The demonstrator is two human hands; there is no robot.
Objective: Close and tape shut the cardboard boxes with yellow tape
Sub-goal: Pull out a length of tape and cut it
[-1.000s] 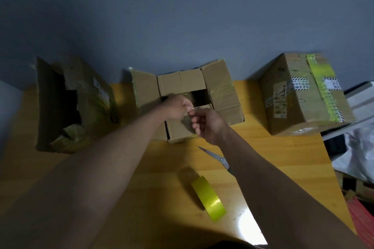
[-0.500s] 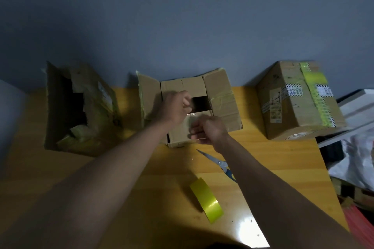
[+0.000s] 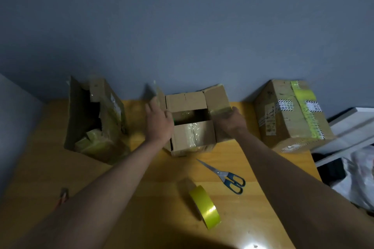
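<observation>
While the left hand [image 3: 159,121], fingers straight, and right hand [image 3: 230,122], fingers hidden, meet the middle box [image 3: 192,127] side flaps, light stiff cardboard folds best held at flap edges.

I work in a plain home room or storeroom: wooden bench [image 3: 141,198] against a bare grey wall [image 3: 182,26], clutter piled at lower right.

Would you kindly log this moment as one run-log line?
phase: closing flaps | left hand: on left flap | right hand: on right flap | middle box: open | tape roll, scissors: on table
</observation>
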